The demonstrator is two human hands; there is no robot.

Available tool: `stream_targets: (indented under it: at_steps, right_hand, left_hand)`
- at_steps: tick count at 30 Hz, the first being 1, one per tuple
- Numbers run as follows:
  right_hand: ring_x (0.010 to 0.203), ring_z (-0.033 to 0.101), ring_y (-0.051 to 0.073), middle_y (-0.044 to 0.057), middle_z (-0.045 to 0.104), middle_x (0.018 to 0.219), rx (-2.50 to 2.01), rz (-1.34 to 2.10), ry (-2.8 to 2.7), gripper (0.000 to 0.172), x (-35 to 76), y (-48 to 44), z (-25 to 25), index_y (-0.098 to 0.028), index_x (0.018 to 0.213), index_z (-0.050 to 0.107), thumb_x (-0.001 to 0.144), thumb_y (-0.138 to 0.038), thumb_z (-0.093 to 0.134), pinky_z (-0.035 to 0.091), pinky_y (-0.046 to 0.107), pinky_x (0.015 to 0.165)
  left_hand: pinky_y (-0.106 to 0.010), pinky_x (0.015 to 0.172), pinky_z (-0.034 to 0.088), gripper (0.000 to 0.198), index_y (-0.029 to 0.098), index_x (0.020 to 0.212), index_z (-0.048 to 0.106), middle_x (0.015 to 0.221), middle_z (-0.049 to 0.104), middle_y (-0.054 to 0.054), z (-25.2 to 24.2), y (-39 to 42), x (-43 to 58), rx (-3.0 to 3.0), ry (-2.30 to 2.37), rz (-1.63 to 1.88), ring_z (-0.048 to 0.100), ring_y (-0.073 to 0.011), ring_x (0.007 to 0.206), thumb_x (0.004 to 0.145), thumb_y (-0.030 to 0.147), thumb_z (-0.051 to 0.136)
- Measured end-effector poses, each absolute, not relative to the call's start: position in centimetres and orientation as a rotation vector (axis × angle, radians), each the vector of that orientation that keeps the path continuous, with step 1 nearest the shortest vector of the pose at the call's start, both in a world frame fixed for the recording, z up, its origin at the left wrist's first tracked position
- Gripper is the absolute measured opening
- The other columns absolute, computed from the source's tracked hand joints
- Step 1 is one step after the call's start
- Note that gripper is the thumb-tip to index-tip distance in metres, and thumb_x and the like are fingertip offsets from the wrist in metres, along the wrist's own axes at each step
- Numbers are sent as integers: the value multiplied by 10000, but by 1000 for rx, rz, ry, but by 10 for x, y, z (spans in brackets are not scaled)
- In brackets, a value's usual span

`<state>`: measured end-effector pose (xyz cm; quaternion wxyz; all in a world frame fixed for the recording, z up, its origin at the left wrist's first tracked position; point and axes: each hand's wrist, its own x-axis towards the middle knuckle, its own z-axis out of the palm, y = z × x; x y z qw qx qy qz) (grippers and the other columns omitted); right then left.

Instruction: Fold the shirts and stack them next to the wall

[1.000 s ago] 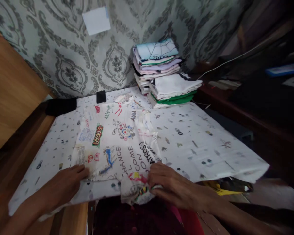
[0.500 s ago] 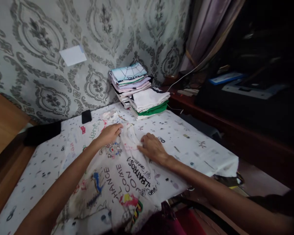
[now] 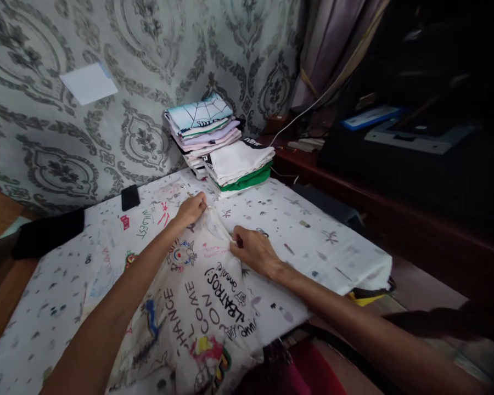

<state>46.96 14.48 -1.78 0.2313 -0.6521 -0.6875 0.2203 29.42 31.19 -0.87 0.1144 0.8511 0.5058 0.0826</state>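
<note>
A white T-shirt (image 3: 181, 291) covered in coloured drawings and handwritten words lies spread on the patterned white cloth of the table. My left hand (image 3: 192, 209) pinches its far edge, fingers closed on the fabric. Lower and to the right, my right hand (image 3: 254, 249) grips the same shirt by its right edge, thumb pressed against curled fingers. Between the hands the edge is pulled taut and slightly raised. The near part of the shirt runs down toward the front table edge.
Two stacks of folded clothes, a taller one (image 3: 200, 118) and a lower one (image 3: 241, 164), stand at the back by the wall. A black phone (image 3: 130, 197) and a dark cloth (image 3: 49, 233) lie at the left. A dark red desk (image 3: 354, 203) borders the right.
My hands have closed on the shirt's edge and lifted it a little, drawing it taut. The whole view has shifted, so the background sits further left.
</note>
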Motion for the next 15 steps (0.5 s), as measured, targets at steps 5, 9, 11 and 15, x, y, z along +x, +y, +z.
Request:
stream_targets:
  at_steps: [5,9,11,15]
  right_hand:
    - [648,516,160,26,634,744,-1739,470,-1966,93,472,142,-28,-207,911,556,824,-191,526,319,295,613]
    - [656,533,158,25,650,767,-1698,525,-1941,192,476,141,-33,-204,1023,589,844,-227,522,349,301,620]
    - [670,545,163,34,659,786,-1692,550,-1950,231,476,139,-33,-196,1068,602,858,-239,514,363,311,633]
    - [694,572,166,52,682,857,-1637,579,-1952,314,477,127,-32,-184,1162,594,872,-238,490,406,311,658]
  left_hand:
    - [-328,963,460,306,210,1247,485,1196,651,-89,-24,278,271,2473,1333,410,604,-189,1085,954,248,405]
    - [-455,1179,260,532,141,1446,339,1543,386,-182,-35,236,238,2566,1361,363,336,-273,1440,982,398,370]
    - [-494,1215,154,629,124,1497,275,1614,260,-189,-39,211,232,2568,1441,216,194,-298,1508,988,486,346]
    - [-506,1229,79,745,101,1537,193,1644,154,-200,-43,157,253,2587,1331,119,72,-299,1533,988,600,262]
